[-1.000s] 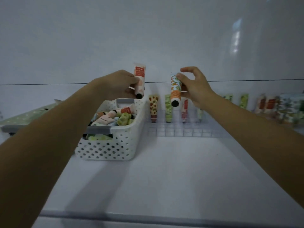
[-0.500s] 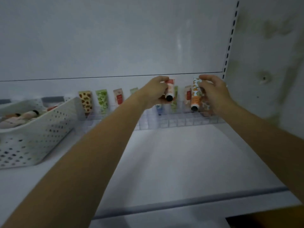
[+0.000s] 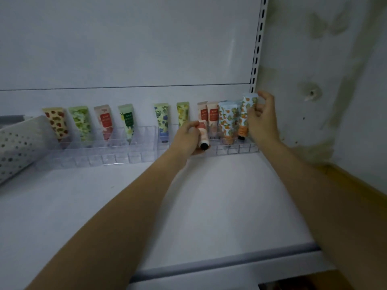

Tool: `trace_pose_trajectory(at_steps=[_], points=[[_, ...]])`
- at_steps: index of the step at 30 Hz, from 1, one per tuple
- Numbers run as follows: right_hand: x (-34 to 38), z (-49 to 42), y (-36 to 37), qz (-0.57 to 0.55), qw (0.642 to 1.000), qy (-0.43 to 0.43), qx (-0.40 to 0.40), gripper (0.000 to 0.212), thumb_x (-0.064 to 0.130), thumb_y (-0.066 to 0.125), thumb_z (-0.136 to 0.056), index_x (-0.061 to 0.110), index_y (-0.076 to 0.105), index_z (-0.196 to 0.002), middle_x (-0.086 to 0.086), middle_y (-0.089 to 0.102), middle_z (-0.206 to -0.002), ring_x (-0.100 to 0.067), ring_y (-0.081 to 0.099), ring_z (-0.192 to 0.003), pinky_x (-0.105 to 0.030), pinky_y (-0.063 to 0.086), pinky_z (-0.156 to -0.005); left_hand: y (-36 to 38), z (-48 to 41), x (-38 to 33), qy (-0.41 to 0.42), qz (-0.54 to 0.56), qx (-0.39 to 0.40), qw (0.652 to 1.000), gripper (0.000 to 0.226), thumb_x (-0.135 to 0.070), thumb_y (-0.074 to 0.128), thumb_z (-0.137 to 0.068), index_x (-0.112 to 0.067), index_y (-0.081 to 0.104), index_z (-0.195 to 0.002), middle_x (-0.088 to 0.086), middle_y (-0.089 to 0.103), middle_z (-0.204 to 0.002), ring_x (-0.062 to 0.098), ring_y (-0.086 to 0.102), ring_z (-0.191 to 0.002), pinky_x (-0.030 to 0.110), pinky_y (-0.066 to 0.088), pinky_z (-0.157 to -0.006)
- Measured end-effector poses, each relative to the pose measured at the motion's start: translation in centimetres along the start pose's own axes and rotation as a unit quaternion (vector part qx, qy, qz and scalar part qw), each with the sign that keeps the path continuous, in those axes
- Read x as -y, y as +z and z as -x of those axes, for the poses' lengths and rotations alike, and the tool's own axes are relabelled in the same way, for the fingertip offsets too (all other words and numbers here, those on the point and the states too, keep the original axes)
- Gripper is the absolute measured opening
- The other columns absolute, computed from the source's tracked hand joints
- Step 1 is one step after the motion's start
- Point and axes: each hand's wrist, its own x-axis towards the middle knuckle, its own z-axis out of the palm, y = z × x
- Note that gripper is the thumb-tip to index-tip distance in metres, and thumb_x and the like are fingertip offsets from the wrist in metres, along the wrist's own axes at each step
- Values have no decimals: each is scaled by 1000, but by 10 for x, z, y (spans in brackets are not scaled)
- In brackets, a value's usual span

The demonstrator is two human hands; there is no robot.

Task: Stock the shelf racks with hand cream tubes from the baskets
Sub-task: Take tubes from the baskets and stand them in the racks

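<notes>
A clear plastic rack (image 3: 117,158) runs along the back of the white shelf with several hand cream tubes standing cap-down in its slots. My left hand (image 3: 186,137) grips a pink tube with a black cap (image 3: 203,136) just in front of the rack's right part, cap pointing down toward me. My right hand (image 3: 261,120) holds an orange-patterned tube (image 3: 245,116) upright over the rack's far right end, beside a similar orange-patterned tube (image 3: 228,120) that stands in the rack.
A white perforated basket (image 3: 16,143) sits at the left edge of the shelf. The slotted upright (image 3: 257,49) and a stained wall (image 3: 335,80) close off the right side. The shelf's front lip (image 3: 230,260) runs below my arms.
The view has swung right, away from the basket. Both hands carried their tubes to the right end of the rack and lowered them toward its slots.
</notes>
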Motion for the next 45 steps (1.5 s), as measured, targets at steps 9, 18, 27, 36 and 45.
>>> trace_pose_trajectory(at_steps=[9,18,27,36,45], points=[[-2,-5,3,-43,998,-7,51,44,4,42,-96,23,36,-136,1,52,-98,0,55,-74,-8,47,-62,-4,6,4,2,1,-2,1000,31,-10,33,-99,-19,48,-125,9,50,-116,18,60,-69,19,53,-49],[-3,-7,-1,-82,993,12,85,45,0,40,-96,24,37,-134,-2,51,-106,-2,56,-80,-9,48,-57,-7,13,6,-7,4,1,1000,26,-10,36,-98,-23,52,-115,9,50,-114,23,60,-77,20,54,-48],[-5,-11,-14,-107,992,30,53,44,-4,43,-93,17,37,-131,-12,52,-122,-3,55,-89,-5,45,-56,-7,20,7,-2,2,-6,1000,25,-11,36,-98,-27,52,-110,11,51,-120,28,61,-88,19,53,-46],[-18,-6,-8,13,988,18,152,51,-14,35,-91,13,40,-135,-1,52,-107,1,52,-78,-3,45,-57,-6,22,9,4,8,-8,1000,30,-10,36,-98,-25,51,-118,11,51,-120,28,58,-92,17,51,-44],[-24,1,-14,144,986,-33,82,54,3,45,-94,14,28,-145,-16,39,-130,-17,46,-105,-24,42,-90,-10,10,6,68,16,-48,996,34,-8,44,-96,-20,44,-128,7,58,-102,25,62,-89,30,54,-72]])
